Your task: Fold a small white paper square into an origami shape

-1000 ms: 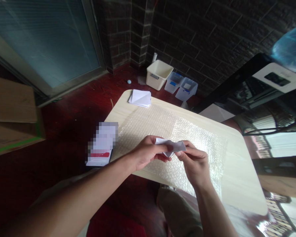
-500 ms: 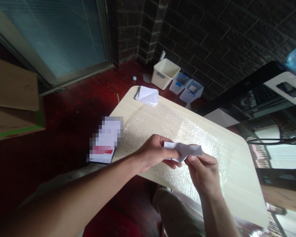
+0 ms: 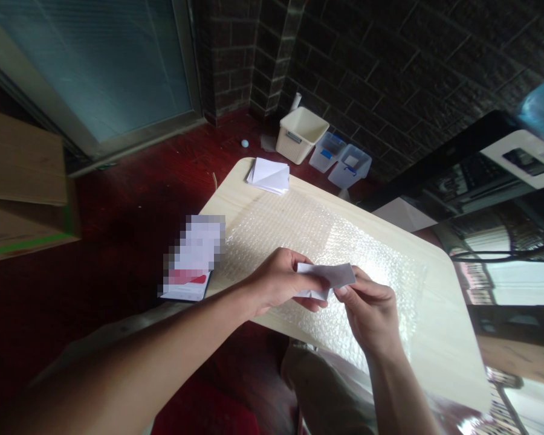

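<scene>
A small piece of folded white paper (image 3: pixel 340 275) is held up over the table between my two hands. My left hand (image 3: pixel 278 281) grips its left part, with the thumb lying across the front and the fingers behind. On the other side, my right hand (image 3: pixel 374 308) pinches the right end between thumb and fingers. Below the paper, a sheet of bubble wrap (image 3: pixel 281 223) is spread on the light wooden table (image 3: pixel 448 338). Farther off, a stack of white paper sheets (image 3: pixel 268 175) lies at the table's far left corner.
A phone-like device with a blurred-out screen (image 3: pixel 194 257) lies at the table's left edge. Beyond the table, a cream bin (image 3: pixel 294 142) and two clear plastic boxes (image 3: pixel 351 166) stand on the floor by the brick wall. Cardboard boxes (image 3: pixel 22 163) are at the left.
The right end of the paper has moved left and looks shorter, and the paper's face is flatter. My right hand has shifted slightly left with it.
</scene>
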The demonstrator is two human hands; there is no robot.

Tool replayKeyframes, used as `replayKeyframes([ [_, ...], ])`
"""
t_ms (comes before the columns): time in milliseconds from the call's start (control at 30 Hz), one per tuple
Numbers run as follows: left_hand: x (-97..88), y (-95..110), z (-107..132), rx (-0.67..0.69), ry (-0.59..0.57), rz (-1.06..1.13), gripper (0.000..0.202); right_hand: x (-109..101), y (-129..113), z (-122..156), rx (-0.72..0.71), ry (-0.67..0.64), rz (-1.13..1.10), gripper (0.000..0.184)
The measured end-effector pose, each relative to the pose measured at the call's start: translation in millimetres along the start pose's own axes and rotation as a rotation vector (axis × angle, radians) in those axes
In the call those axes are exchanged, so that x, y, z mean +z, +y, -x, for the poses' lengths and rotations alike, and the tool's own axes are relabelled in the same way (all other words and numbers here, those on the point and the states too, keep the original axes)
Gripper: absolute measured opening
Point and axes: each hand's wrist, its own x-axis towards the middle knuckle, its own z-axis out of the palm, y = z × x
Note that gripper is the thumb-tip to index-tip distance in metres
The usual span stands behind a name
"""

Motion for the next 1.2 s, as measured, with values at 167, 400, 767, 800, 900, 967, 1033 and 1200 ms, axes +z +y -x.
replayKeyframes([
  [167, -0.6, 0, 0, -0.011, 0.021, -0.043, 0.037, 0, -4, 2, -0.019, -0.02, 0.07, 0.018],
  [400, -2.4, -3, -1, 0.032, 0.026, -0.035, 0.035, -2, -2, 3, -0.028, 0.005, 0.074, 0.013],
  [767, -1.4, -1, 2, 0.043, -0.013, -0.064, 0.035, 5, 0, 5, 0.074, 0.082, -0.123, 0.013],
  [800, -0.8, -1, 2, 0.055, -0.016, -0.051, 0.036, 7, -1, 4, 0.078, 0.093, -0.133, 0.012],
  [900, 1.2, -2, 2, 0.096, -0.04, -0.002, 0.04, 10, -4, 3, 0.089, 0.119, -0.174, 0.01],
  [967, 2.3, -4, 2, 0.136, -0.032, -0.016, 0.04, 12, -5, 2, 0.089, 0.117, -0.181, 0.01],
  [1033, 3.0, -5, 2, 0.211, 0.013, -0.092, 0.037, 15, -5, 2, 0.08, 0.109, -0.163, 0.009],
  [1200, 3.7, -8, 4, 0.335, 0.109, -0.244, 0.034, 18, -3, 1, 0.058, 0.074, -0.111, 0.009],
])
